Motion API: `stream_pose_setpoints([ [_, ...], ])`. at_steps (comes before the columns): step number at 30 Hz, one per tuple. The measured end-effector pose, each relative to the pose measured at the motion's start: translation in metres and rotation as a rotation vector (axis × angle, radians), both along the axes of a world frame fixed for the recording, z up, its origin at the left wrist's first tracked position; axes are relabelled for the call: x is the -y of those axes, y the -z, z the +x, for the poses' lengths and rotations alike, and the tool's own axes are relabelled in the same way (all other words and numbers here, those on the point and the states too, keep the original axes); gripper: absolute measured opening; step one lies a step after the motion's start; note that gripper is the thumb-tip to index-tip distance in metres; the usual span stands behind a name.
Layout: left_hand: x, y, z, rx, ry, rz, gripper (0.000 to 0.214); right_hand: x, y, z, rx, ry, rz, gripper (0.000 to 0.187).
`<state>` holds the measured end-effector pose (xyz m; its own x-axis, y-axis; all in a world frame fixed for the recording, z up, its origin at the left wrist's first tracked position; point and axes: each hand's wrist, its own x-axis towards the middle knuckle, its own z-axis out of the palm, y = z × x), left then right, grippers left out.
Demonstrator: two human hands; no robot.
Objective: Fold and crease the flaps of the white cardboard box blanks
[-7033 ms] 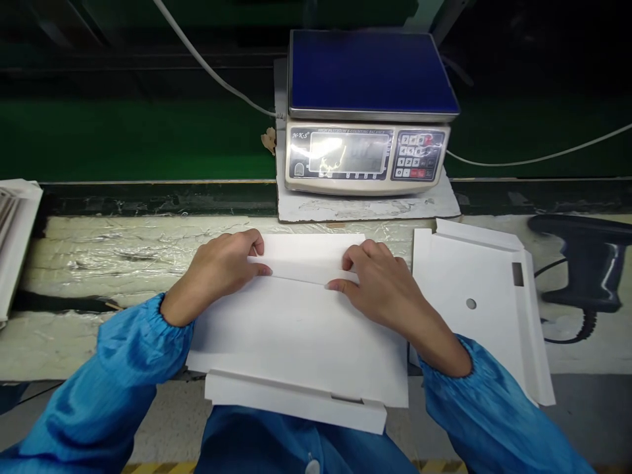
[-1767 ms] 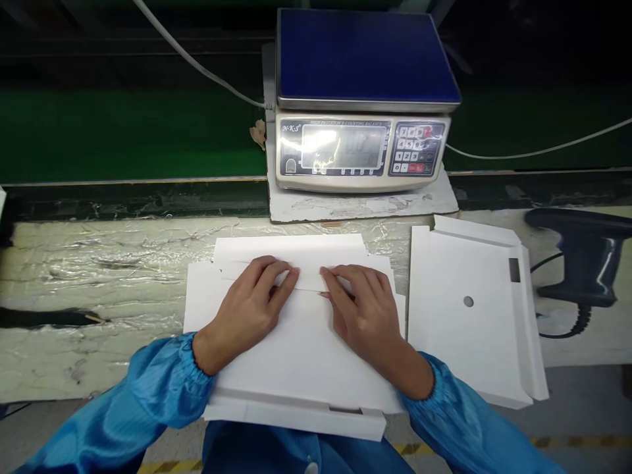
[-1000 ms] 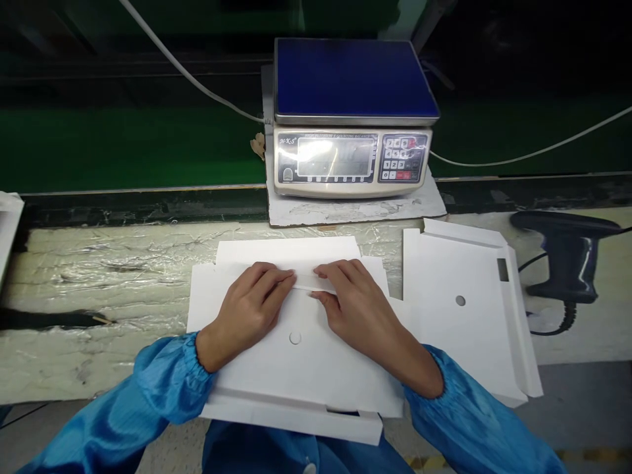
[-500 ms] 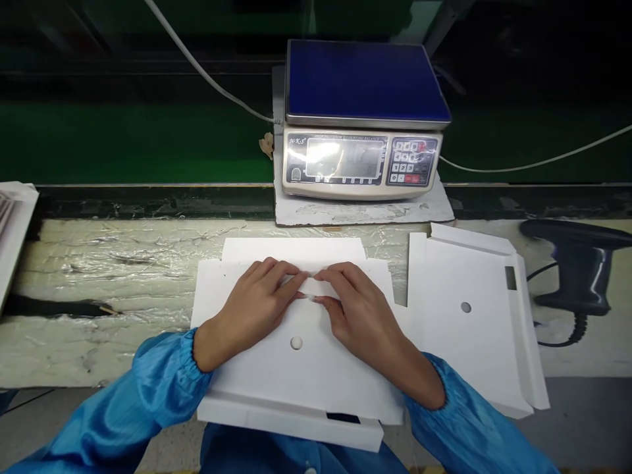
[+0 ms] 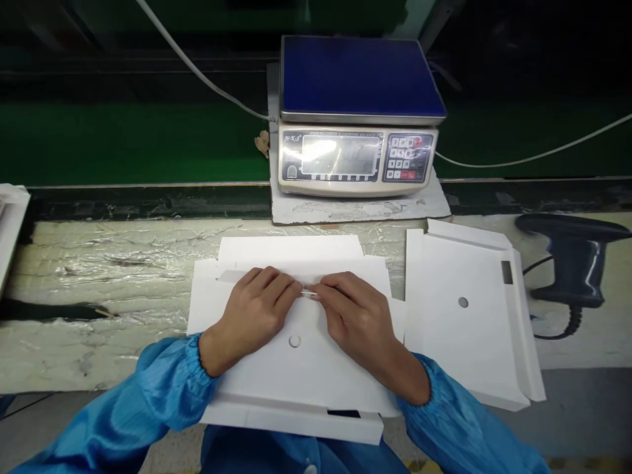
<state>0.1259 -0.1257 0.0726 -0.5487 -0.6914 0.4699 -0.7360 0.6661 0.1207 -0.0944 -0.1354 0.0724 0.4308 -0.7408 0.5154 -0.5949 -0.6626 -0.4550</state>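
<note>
A white cardboard box blank (image 5: pixel 316 368) lies in front of me, with a round hole near its middle and a raised edge along the near side. My left hand (image 5: pixel 259 316) is closed in a pinch over its far part. My right hand (image 5: pixel 358 322) pinches from the other side, thumb and fingers pressed together. Between the two sets of fingertips a thin white cardboard flap (image 5: pixel 309 293) shows as a narrow folded edge. The fingers hide most of this flap.
A second white cardboard blank (image 5: pixel 454 342) lies at the right, beside a dark handheld scanner (image 5: pixel 577 263). A counting scale (image 5: pixel 358 158) stands at the back on a white board (image 5: pixel 306 214). White cardboard (image 5: pixel 10 224) sits at the far left.
Both hands have come slightly nearer to me and their fingertips have closed down. The flap that stood wide between the fingers now shows only as a thin edge.
</note>
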Motion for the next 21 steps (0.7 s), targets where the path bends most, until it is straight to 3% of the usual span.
stream_pose_setpoints([
  [11, 0.000, 0.002, -0.002, -0.057, 0.010, -0.090, 0.021, 0.009, -0.005, 0.006, -0.040, -0.054, -0.033, 0.017],
  [17, 0.002, -0.010, 0.018, 0.035, 0.063, 0.053, 0.026, 0.007, 0.002, 0.007, -0.021, -0.007, -0.118, 0.016],
  [21, -0.001, -0.011, 0.028, 0.052, 0.060, 0.021, 0.027, 0.008, -0.001, -0.001, -0.050, -0.027, -0.057, 0.015],
])
